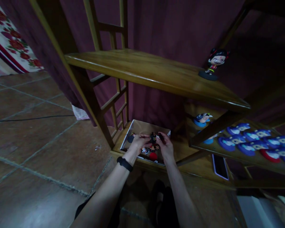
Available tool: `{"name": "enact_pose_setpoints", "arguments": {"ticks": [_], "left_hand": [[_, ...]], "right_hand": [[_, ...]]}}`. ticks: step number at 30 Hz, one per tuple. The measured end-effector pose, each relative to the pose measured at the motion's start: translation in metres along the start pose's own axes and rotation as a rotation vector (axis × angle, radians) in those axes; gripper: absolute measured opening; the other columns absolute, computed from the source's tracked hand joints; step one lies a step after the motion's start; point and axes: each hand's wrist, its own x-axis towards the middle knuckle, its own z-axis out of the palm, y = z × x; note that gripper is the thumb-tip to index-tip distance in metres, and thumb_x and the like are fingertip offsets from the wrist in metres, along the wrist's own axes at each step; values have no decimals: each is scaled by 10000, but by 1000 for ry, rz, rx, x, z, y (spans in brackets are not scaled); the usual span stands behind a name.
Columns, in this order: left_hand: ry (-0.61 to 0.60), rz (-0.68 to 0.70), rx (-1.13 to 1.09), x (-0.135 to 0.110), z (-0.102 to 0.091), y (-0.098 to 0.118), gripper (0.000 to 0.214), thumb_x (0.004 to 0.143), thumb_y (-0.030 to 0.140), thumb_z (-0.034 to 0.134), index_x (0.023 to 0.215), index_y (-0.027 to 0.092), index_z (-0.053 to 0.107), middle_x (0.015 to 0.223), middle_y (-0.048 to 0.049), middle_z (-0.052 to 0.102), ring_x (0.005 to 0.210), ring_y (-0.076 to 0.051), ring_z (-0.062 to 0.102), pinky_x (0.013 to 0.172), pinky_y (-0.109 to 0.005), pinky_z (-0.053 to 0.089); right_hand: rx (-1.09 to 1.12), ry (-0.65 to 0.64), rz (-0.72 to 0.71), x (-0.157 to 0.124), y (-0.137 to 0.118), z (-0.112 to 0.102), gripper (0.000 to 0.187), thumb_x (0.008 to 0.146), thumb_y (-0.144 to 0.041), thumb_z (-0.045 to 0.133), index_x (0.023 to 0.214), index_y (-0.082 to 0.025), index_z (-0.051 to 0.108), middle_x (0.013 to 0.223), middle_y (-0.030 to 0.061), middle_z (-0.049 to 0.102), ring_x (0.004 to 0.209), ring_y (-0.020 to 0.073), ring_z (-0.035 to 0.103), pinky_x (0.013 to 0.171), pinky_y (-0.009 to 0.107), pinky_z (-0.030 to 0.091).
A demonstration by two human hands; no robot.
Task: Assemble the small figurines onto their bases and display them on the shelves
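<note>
Low on the bottom shelf is a shallow white-edged cardboard box with several small figurines inside. My left hand, wearing a black wristband, reaches into it from the left, and my right hand from the right. Between my fingertips is a dark figurine, gripped from both sides; its details are too dim to make out. Just below my hands lie another figurine and a round red base. A figurine with a dark base rests at the box's left side.
A wooden shelf board juts out above the box, bearing a black-haired figurine. To the right, several blue-and-white figurines stand in rows. A phone lies on the lower board. A wooden post rises at the left.
</note>
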Motion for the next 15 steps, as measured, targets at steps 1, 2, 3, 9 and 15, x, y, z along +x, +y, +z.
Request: {"name": "enact_pose_setpoints", "arguments": {"ticks": [1, 2, 3, 9, 15], "left_hand": [[-7, 1, -1, 0, -1, 0, 209, 588, 103, 746, 720, 98, 585, 659, -35, 620, 587, -134, 621, 581, -284, 564], [-12, 1, 0, 0, -1, 0, 215, 582, 112, 755, 716, 97, 587, 656, -35, 620, 587, -135, 621, 581, -286, 564], [-15, -1, 2, 1, -1, 0, 223, 575, 121, 762, 713, 96, 589, 652, -35, 621, 586, -135, 621, 581, -286, 564], [-10, -10, -10, 2, -2, -3, 249, 540, 166, 791, 681, 93, 600, 615, -22, 618, 562, -114, 607, 601, -282, 560], [5, -22, -58, 2, -2, -2, 271, 516, 173, 803, 641, 101, 574, 616, -23, 624, 565, -122, 614, 602, -299, 557]], "right_hand": [[-8, 6, -4, 0, 1, 0, 402, 677, -365, 636, 1056, -238, 595, 1023, 19, 645, 926, 165, 589, 871, 332, 467], [-14, 10, -6, 1, 1, -1, 407, 679, -370, 632, 1062, -239, 591, 1028, 20, 645, 924, 166, 591, 868, 334, 469], [-22, 13, -10, 1, 2, -1, 411, 682, -375, 627, 1068, -240, 587, 1036, 22, 644, 921, 167, 592, 863, 337, 471], [-130, -21, -45, -2, -2, -1, 413, 699, -363, 611, 1094, -249, 575, 980, 23, 658, 857, 168, 613, 824, 329, 487], [-203, -38, -93, -4, -4, 0, 401, 704, -329, 612, 1093, -251, 549, 972, 15, 651, 810, 158, 627, 783, 299, 492]]}}
